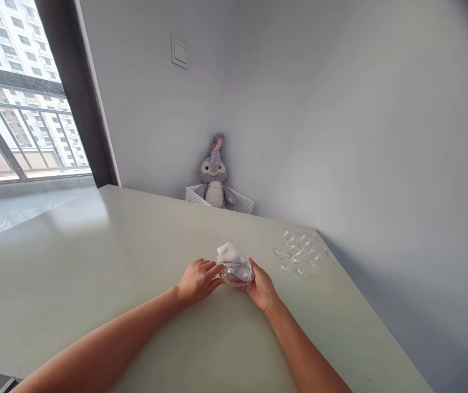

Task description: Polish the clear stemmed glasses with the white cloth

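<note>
A clear stemmed glass (229, 277) lies tilted sideways between my hands, just above the table. My left hand (198, 279) pinches it at the foot end on the left. Around the bowl on the right, my right hand (262, 286) is closed, its thumb at the rim and its fingers partly hidden beneath. A white cloth (229, 253) is bunched at the bowl and sticks up above it; part of it shows through the glass, seemingly inside. Several more clear stemmed glasses (297, 252) stand clustered on the table to the right of my right hand.
The pale, glossy table (136, 234) reaches to the wall corner, its right edge running close to the grey wall. Behind the far edge, a purple plush toy (214, 180) sits in a white perforated basket (242, 204). A window is at the left.
</note>
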`<state>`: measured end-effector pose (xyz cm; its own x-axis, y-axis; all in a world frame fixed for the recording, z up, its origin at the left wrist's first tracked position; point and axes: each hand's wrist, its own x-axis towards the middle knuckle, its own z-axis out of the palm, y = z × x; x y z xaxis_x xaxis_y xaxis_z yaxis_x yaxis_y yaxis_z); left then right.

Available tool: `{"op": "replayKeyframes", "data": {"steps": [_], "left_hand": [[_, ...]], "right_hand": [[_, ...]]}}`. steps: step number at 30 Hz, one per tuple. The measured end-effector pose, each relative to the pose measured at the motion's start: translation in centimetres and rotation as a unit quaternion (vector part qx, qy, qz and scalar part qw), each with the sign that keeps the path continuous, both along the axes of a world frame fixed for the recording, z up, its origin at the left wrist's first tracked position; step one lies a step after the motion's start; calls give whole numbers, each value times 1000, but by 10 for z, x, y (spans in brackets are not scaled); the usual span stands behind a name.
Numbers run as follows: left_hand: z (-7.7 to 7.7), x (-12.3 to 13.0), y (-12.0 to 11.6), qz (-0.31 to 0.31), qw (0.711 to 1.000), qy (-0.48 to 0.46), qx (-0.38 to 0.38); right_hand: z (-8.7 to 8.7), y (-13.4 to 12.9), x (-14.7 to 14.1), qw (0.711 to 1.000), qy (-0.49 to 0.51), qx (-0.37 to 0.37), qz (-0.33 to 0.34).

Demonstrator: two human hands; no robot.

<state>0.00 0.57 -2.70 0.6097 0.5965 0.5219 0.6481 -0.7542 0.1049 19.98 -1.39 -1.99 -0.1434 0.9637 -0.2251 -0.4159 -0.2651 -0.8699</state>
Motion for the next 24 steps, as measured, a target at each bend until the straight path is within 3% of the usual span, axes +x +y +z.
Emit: {"op": "replayKeyframes", "data": {"steps": [6, 14, 18, 24], "left_hand": [[2, -5, 4, 10, 1000, -14, 15], [-5, -9, 10, 11, 1000, -17, 19], [-3, -10, 11, 13, 1000, -8, 19], [-1, -9, 10, 13, 1000, -8, 19]], "right_hand": [[-4, -3, -8, 999, -12, -10, 30], [-10, -5, -7, 979, -188, 79, 24], [-15, -3, -3, 932, -328, 148, -39], [-10, 0, 3, 816, -494, 276, -116]]}}
